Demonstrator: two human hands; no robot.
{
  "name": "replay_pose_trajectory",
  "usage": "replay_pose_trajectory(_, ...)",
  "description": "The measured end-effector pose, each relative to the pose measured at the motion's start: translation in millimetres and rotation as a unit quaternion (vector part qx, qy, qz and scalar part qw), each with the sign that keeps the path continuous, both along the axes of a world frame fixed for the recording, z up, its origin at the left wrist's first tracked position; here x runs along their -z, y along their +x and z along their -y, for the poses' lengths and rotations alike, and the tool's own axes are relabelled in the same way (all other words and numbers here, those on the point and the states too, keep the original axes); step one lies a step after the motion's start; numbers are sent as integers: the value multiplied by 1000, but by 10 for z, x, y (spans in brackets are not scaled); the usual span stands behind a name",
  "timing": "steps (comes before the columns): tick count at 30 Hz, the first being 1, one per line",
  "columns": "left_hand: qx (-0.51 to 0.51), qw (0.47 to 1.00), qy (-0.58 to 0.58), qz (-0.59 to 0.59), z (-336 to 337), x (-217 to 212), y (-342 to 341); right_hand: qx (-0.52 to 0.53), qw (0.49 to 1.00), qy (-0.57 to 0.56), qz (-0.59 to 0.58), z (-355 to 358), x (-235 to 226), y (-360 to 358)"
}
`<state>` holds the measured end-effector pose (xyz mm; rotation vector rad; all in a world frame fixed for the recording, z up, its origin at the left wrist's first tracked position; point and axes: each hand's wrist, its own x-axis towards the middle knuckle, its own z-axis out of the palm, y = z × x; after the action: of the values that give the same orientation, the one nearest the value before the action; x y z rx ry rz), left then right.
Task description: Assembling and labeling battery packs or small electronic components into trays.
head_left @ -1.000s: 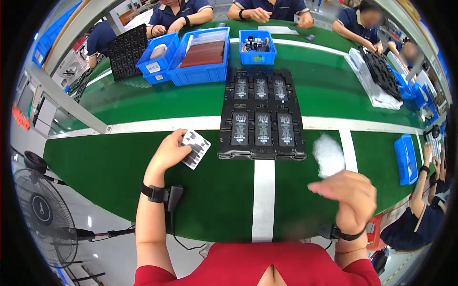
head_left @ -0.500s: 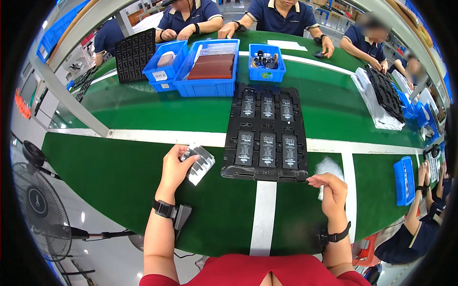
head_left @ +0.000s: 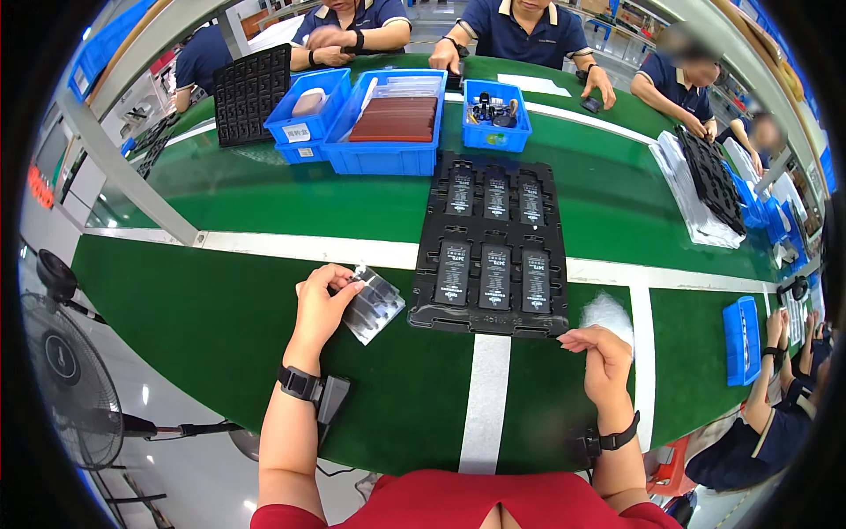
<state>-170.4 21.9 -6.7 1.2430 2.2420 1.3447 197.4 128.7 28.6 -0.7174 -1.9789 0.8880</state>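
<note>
My left hand (head_left: 326,300) pinches a clear sheet with black strips (head_left: 374,304) between thumb and fingers, tilted above the green mat. In front of me lies a black plastic tray (head_left: 425,282) with two rows of flat black phone batteries (head_left: 495,275) in its pockets. At the tray's near right corner is my right hand (head_left: 606,357). Its fingers are drawn together with the tips beside that corner; whatever they may hold is too small to make out. A crumpled heap of clear film (head_left: 610,310) lies just behind this hand.
Beyond the tray stand a blue bin with brown-red sheets (head_left: 339,160), a smaller blue bin of black parts (head_left: 495,137) and a stacked blue box (head_left: 300,132). A metal post (head_left: 132,167) rises at left. Co-workers sit across the table. A blue bin (head_left: 743,339) stands right.
The clear sheet in my left hand has tilted and shifted slightly right. My right hand has moved a little left along the tray corner. A co-worker's hands have moved across the table.
</note>
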Motion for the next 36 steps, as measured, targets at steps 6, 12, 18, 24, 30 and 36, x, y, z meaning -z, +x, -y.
replay_pose_trajectory(6,-3,1000,-27,-4,65,10,-70,2,1000,-5,-3,12,32,-15)
replay_pose_trajectory(12,-12,994,7,-112,77,-21,-39,6,1000,-10,-10,14,70,20)
replay_pose_trajectory(18,-10,998,47,30,143,-86,-132,23,999,-1,-30,-7,78,29)
replay_pose_trajectory(24,133,949,95,271,208,-619,158,95,988,-38,-117,17,-96,7)
replay_pose_trajectory(30,260,940,-7,219,-13,-743,1199,-41,980,194,-7,189,-451,-445)
replay_pose_trajectory(36,294,939,52,169,4,-469,1579,0,957,284,66,238,-261,-465)
